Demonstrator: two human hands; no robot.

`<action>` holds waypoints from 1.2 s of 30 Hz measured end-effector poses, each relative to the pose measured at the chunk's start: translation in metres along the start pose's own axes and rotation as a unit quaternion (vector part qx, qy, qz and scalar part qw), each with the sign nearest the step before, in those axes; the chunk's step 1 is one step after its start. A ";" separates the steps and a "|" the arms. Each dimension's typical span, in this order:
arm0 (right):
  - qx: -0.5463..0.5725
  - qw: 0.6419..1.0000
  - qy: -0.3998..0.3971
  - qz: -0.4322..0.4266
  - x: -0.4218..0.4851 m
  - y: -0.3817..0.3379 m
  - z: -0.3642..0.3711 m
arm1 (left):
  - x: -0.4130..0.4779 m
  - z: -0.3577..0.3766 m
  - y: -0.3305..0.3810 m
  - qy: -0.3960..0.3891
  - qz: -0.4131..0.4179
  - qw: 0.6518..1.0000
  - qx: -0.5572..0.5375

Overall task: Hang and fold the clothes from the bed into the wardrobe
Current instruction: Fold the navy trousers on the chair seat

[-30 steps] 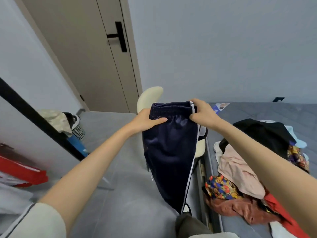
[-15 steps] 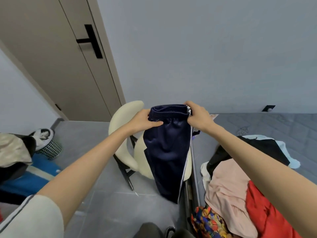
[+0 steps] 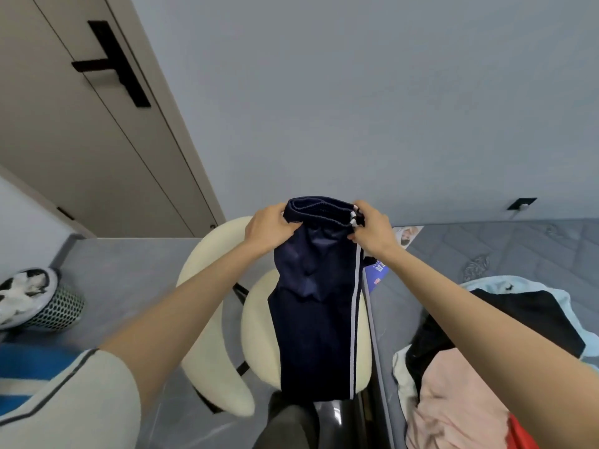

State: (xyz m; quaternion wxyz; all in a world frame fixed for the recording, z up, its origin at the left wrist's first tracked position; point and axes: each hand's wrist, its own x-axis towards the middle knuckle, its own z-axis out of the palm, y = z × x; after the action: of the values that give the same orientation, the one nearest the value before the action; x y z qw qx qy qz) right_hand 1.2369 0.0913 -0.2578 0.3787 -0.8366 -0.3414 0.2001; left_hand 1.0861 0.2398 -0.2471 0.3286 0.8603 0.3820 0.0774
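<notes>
Fingers of left hand and right hand pinch the elastic waistband of the navy satin track pants with white side stripes. The pants are held up, hanging over the cream padded chair beside the grey bed.

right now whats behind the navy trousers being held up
A cream chair stands behind the navy trousers, its seat showing on both sides. The cloth covers the seat's middle. The left hand and right hand grip the waistband.
</notes>
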 end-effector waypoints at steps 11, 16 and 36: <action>0.051 0.989 -0.021 0.136 0.108 0.060 0.067 | 0.121 0.078 -0.065 -0.156 -0.114 0.954 -0.228; 0.029 0.989 -0.069 0.129 0.109 0.112 0.100 | 0.118 0.132 -0.111 -0.204 -0.132 0.942 -0.231; -0.287 0.954 -0.078 -0.029 0.057 0.264 0.206 | 0.077 0.317 -0.205 -0.060 -0.344 0.877 -0.331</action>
State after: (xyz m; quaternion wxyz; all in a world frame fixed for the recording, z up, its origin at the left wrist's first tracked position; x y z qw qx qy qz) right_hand 1.2644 0.1083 -0.5962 0.1004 -0.8816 -0.4371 0.1471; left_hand 1.1375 0.2347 -0.6286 0.6222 0.5192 0.5852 0.0293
